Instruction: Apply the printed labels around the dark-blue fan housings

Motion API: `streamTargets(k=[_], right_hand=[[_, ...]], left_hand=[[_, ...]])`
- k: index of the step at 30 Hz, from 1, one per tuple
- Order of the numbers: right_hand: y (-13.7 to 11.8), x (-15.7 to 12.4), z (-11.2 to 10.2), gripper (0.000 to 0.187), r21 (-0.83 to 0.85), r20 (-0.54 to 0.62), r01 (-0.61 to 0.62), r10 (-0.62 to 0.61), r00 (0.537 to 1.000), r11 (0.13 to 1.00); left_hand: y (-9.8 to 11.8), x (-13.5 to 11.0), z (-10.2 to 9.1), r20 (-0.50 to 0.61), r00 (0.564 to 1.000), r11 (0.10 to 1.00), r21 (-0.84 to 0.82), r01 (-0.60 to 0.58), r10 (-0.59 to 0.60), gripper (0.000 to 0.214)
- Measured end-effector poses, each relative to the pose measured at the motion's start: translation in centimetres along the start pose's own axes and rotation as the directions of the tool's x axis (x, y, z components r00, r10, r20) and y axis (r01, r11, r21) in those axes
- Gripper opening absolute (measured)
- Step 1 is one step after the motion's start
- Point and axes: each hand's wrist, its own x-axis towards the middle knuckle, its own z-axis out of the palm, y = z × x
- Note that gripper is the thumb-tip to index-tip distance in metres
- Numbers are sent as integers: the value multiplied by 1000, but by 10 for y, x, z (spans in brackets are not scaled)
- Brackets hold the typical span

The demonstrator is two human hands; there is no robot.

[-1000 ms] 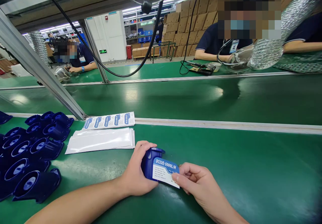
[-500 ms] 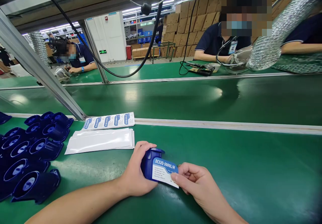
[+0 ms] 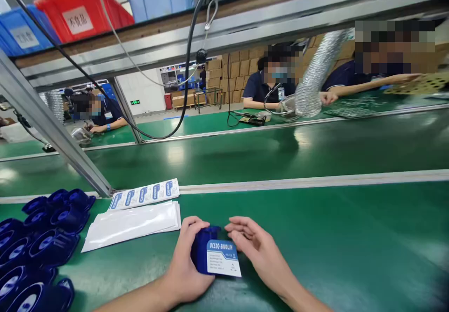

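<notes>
My left hand (image 3: 184, 260) is wrapped round a dark blue plastic housing (image 3: 201, 256) that rests on the green table (image 3: 315, 242). A white and blue label (image 3: 222, 258) reading DCS2Q-5000L/H lies on the housing's near face. My right hand (image 3: 257, 251) sits just right of the housing with its fingers loosely stretched, fingertips by the housing's top right edge, holding nothing. A strip of the same labels (image 3: 144, 193) and a stack of white backing sheets (image 3: 131, 223) lie to the left.
Several more dark blue housings (image 3: 42, 242) are grouped at the left edge. A slanted metal post (image 3: 56, 134) rises behind them. Beyond a metal rail (image 3: 315, 182) runs a green conveyor belt (image 3: 245, 148). Seated co-workers, cables, a silver duct and storage bins are further back.
My right hand has let go of the label, which now lies flat on the housing, and its fingers have opened. The camera has tilted upward, showing the shelf with bins.
</notes>
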Motion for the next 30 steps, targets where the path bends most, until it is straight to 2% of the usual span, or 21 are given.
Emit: streamTargets(k=[2, 5, 10, 15, 23, 27, 30], right_hand=[[-3, -4, 9, 61, 59, 74, 15, -19, 997, 998], [-9, -10, 22, 60, 59, 128, 7, -15, 992, 998], [-14, -10, 28, 53, 19, 120, -9, 6, 993, 1000], [-18, -12, 28, 60, -9, 178, -27, 28, 984, 1000], [-28, -30, 30, 85, -212, 216, -31, 78, 973, 977], [-30, -29, 29, 83, -228, 169, 2, 37, 985, 974], [-33, -25, 27, 65, -193, 116, 31, -9, 993, 981]], left_hand=[[0, -4, 3, 30, 998, 998, 42, -56, 55, 74], [1, -9, 8, 73, 992, 989, 95, -112, 105, 70], [8, -7, 9, 44, 995, 990, 111, -90, 86, 68], [10, -2, 7, -2, 999, 998, 31, -53, 53, 67], [12, -7, 3, 16, 998, 998, 28, -60, 60, 72], [11, -7, 4, 26, 998, 996, 62, -66, 64, 71], [10, -8, 5, 36, 997, 988, 138, -72, 68, 69]])
